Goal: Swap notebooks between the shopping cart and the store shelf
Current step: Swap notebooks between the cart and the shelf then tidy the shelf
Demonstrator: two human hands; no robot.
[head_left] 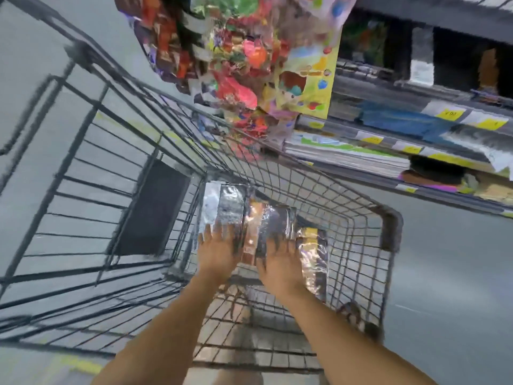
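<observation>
Notebooks (263, 226) lie in the cart (388, 234); both hands (219, 252) (280, 269) rest flat, grip released.

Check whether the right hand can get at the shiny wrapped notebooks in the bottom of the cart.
Probably yes: the right hand is already down inside the cart, resting on the wrapped notebooks, with nothing between. Blur hides the finger grip.

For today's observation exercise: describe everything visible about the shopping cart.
The shopping cart is a dark grey wire-mesh basket seen from above, tilted in the blurred frame, standing on a grey floor beside the store shelf. Shiny wrapped packs lie at its bottom. The left hand and right hand reach inside onto them.
</observation>
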